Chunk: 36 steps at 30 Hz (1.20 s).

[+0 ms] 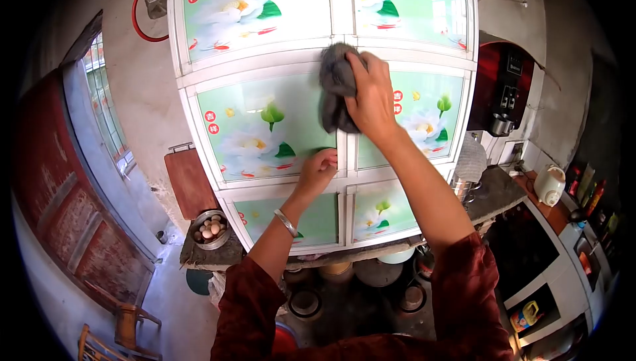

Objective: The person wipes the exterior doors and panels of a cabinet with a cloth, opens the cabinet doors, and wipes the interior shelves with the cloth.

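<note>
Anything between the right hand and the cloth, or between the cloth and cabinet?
Nothing visible: the right hand grips the dark cloth directly, and the cloth appears to lie against the white cabinet frame. The left hand sits below the cloth.

Red hose curving at upper left, weathered door standing at far left, wooden board leaning left of centre, metal bowl holding eggs below it, white cooker sitting at right, yellow bottle standing at lower right
</note>
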Tool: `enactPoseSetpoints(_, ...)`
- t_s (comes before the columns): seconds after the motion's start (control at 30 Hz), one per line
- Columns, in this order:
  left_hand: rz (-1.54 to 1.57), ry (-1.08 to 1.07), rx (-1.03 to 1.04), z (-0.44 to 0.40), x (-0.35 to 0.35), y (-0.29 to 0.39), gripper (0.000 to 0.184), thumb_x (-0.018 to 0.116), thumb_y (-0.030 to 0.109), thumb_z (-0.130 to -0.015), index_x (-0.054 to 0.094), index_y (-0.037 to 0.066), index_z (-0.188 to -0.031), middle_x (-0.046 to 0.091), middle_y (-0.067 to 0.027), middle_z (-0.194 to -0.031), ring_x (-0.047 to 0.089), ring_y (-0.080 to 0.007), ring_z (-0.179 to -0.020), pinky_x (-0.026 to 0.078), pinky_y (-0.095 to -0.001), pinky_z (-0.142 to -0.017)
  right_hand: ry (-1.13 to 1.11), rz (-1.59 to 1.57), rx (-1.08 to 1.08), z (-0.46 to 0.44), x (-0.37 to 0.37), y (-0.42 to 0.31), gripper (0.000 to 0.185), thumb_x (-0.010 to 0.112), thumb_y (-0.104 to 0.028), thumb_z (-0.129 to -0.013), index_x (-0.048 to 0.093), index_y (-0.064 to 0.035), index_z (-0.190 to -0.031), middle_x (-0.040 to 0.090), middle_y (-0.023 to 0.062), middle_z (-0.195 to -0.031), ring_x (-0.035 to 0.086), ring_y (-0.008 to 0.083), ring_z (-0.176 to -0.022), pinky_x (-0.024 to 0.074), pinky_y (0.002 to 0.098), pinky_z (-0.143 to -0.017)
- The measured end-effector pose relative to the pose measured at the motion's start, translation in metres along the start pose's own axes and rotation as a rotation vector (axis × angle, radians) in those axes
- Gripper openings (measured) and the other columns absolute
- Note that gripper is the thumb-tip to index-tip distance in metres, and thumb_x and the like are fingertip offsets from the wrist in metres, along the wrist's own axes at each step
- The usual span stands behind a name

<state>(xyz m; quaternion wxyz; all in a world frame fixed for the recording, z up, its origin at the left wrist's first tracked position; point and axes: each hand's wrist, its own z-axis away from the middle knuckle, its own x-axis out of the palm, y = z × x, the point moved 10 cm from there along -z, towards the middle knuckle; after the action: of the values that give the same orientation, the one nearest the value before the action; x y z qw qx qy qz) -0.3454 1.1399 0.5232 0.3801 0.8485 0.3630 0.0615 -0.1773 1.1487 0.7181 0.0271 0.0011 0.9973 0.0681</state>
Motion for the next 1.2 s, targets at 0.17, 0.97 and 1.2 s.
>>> enactPoseSetpoints(0.17, 0.0, -0.102, -0.114, 0.007, 0.003, 0.011, 0.04, 0.045, -0.007, -0.082, 0.055, -0.002, -0.12, 0.063, -0.0072, -0.106, 0.058, -0.0139, -0.097, 0.046, -0.0272, -0.089, -0.113, 0.371, -0.018, 0.008, 0.043, -0.002, 0.05, 0.063, 0.002, -0.066, 0.058, 0.0035, -0.116, 0.052, 0.0161, -0.103, 0.05, 0.0326, -0.091, 0.0435, 0.0401, -0.075)
enactPoseSetpoints(0.97, -0.033, 0.19, -0.256, 0.075, -0.097, 0.031, 0.028, 0.044, -0.001, -0.08, 0.065, -0.003, -0.098, 0.066, -0.0085, -0.087, 0.062, -0.0142, -0.082, 0.049, -0.0265, -0.077, -0.722, -0.276, 0.777, 0.295, 0.049, -0.013, 0.031, 0.066, -0.009, -0.072, 0.066, -0.005, -0.103, 0.057, 0.0182, -0.087, 0.055, 0.0369, -0.087, 0.0475, 0.0431, -0.074)
enactPoseSetpoints(1.2, 0.023, 0.115, -0.303, 0.085, -0.091, 0.001, 0.027, 0.045, -0.001, -0.081, 0.063, -0.004, -0.101, 0.065, -0.0074, -0.088, 0.061, -0.0144, -0.084, 0.047, -0.0268, -0.08, -0.148, -0.291, 0.397, 0.136, -0.008, -0.005, 0.031, 0.061, -0.004, -0.075, 0.062, 0.002, -0.106, 0.053, 0.0188, -0.094, 0.055, 0.0336, -0.087, 0.0459, 0.0352, -0.079)
